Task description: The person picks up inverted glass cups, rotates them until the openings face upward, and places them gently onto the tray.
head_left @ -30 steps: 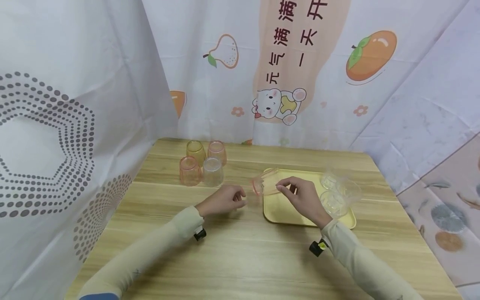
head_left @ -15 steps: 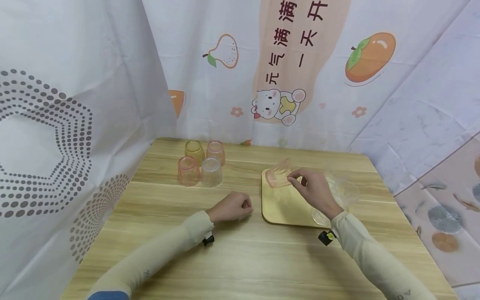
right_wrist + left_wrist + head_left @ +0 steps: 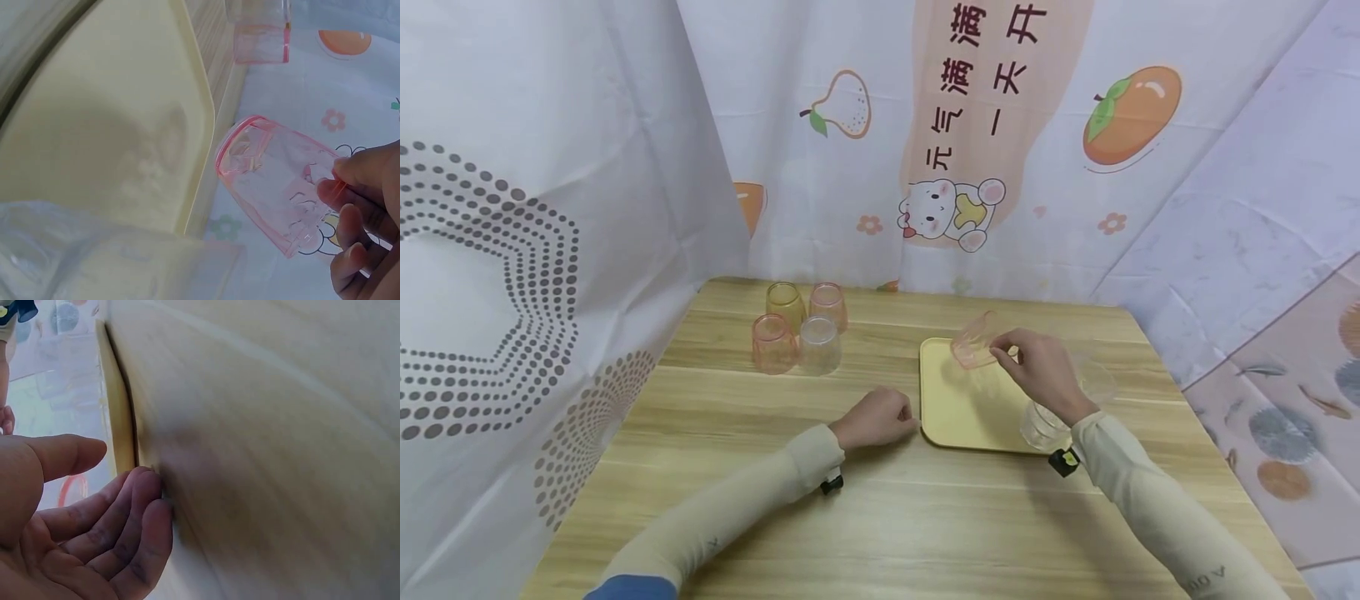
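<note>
Between thumb and fingertips, my right hand (image 3: 1037, 371) pinches a transparent pink cup (image 3: 972, 343) by its edge. The cup tilts above the back of a yellow tray (image 3: 955, 421); in the right wrist view its thick pink base (image 3: 228, 147) points away from the fingers. My left hand (image 3: 876, 418) lies at the tray's left edge, fingers loosely curled and holding nothing, as the left wrist view also shows. Clear cups (image 3: 1041, 429) stand on the tray's right side, partly hidden by my right hand and forearm.
At the back left of the wooden table (image 3: 865, 517) stand upside-down cups: a yellow one (image 3: 785, 302), two pink ones, including a front pink cup (image 3: 774, 348), and a clear one (image 3: 821, 350). A printed curtain (image 3: 835, 200) hangs behind the table.
My right hand has carried the pink cup rightward and back, from the tray's left edge to over the tray. My left hand has moved right and nearer, to beside the tray.
</note>
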Motion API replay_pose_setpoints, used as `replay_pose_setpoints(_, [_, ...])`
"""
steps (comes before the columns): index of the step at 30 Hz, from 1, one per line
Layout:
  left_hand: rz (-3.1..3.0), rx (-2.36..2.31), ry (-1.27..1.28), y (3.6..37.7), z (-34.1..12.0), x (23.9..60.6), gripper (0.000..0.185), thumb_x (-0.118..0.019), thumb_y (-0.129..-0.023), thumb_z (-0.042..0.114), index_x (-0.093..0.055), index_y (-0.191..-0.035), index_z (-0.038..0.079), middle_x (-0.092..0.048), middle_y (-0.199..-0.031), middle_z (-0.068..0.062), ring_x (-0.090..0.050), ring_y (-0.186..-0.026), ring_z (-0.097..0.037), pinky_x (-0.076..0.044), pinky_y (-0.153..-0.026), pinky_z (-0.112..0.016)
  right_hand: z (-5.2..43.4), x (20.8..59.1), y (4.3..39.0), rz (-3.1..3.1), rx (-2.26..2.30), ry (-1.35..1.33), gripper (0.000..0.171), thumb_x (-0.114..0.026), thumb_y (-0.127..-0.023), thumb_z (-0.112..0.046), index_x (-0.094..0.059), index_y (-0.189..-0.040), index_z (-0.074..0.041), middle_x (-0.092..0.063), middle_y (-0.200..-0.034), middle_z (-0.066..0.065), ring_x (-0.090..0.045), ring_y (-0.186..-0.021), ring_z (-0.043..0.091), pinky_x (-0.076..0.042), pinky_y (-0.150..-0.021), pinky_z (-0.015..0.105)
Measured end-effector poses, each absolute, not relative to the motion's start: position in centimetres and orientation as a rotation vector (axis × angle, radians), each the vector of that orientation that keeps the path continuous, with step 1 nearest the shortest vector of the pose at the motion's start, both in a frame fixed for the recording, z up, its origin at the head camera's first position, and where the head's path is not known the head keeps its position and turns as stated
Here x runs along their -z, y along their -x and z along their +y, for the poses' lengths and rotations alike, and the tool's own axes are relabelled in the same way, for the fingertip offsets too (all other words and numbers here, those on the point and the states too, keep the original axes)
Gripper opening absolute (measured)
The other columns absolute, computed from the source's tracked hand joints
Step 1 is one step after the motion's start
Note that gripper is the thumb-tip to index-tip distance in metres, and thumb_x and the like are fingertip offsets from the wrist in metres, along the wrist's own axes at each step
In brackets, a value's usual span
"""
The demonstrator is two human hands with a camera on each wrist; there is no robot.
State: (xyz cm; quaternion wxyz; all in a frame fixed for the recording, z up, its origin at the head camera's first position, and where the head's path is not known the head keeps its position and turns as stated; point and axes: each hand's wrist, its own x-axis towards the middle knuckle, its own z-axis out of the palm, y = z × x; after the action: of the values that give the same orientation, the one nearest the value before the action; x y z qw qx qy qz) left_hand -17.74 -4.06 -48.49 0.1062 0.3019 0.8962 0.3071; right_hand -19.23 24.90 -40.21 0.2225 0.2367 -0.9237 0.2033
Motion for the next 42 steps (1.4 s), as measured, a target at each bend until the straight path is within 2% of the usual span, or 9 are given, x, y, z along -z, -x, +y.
replay_pose_setpoints(5, [2.650, -0.912, -0.890, 17.6, -3.7, 49.0, 0.025, -0.072, -0.096, 0.022, -0.069, -0.073, 0.013, -0.056, -0.062, 0.008, -0.047, -0.053, -0.005, -0.043, -0.056, -0.021, 25.7, 40.2, 19.6, -2.595, -0.505, -0.646, 0.005, -0.075, -0.093, -0.013, -0.077, -0.095, -0.010, -0.076, -0.092, 0.003, -0.056, -0.060, 0.011, -0.045, -0.055, 0.034])
replay_pose_setpoints(9, [2.652, -0.930, -0.866, 17.5, -3.4, 48.9, 0.043, -0.070, -0.097, 0.023, -0.055, -0.057, 0.018, -0.041, -0.051, 0.011, -0.035, -0.046, -0.003, -0.034, -0.049, -0.020, 26.4, 40.2, 20.0, -2.639, -0.462, -0.650, 0.004, -0.074, -0.094, -0.012, -0.076, -0.094, -0.008, -0.076, -0.093, 0.005, -0.067, -0.069, 0.021, -0.051, -0.061, 0.041])
replay_pose_setpoints(13, [2.661, -0.958, -0.836, 17.5, -3.2, 49.0, 0.054, -0.070, -0.097, 0.023, -0.043, -0.050, 0.020, -0.030, -0.046, 0.013, -0.027, -0.043, -0.001, -0.027, -0.046, -0.020, 26.8, 40.0, 20.2, -2.682, -0.448, -0.661, 0.004, -0.074, -0.092, -0.008, -0.076, -0.094, -0.006, -0.074, -0.089, 0.005, -0.071, -0.078, 0.027, -0.053, -0.068, 0.046])
replay_pose_setpoints(27, [2.670, -0.947, -0.836, 17.3, -2.6, 49.0, 0.054, -0.071, -0.095, 0.022, -0.043, -0.050, 0.020, -0.030, -0.044, 0.014, -0.026, -0.042, 0.000, -0.025, -0.043, -0.018, 28.0, 39.8, 21.3, -2.764, -0.311, -0.599, 0.007, -0.073, -0.088, -0.004, -0.078, -0.093, -0.005, -0.075, -0.088, 0.007, -0.071, -0.077, 0.028, -0.055, -0.065, 0.048])
replay_pose_setpoints(36, [2.652, -0.963, -0.793, 17.1, -2.2, 48.8, 0.057, -0.073, -0.095, 0.020, -0.042, -0.047, 0.020, -0.030, -0.042, 0.013, -0.027, -0.038, 0.001, -0.022, -0.040, -0.017, 28.8, 39.9, 21.6, -2.850, -0.233, -0.592, 0.008, -0.074, -0.088, -0.007, -0.079, -0.095, -0.008, -0.075, -0.088, 0.004, -0.070, -0.082, 0.027, -0.055, -0.070, 0.049])
replay_pose_setpoints(42, [2.660, -0.964, -0.810, 17.0, -2.1, 48.8, 0.057, -0.074, -0.094, 0.019, -0.041, -0.046, 0.020, -0.030, -0.041, 0.014, -0.026, -0.038, 0.001, -0.022, -0.040, -0.017, 29.1, 40.0, 21.9, -2.899, -0.179, -0.584, 0.003, -0.074, -0.088, -0.009, -0.076, -0.086, -0.012, -0.070, -0.082, 0.000, -0.065, -0.076, 0.024, -0.053, -0.064, 0.047])
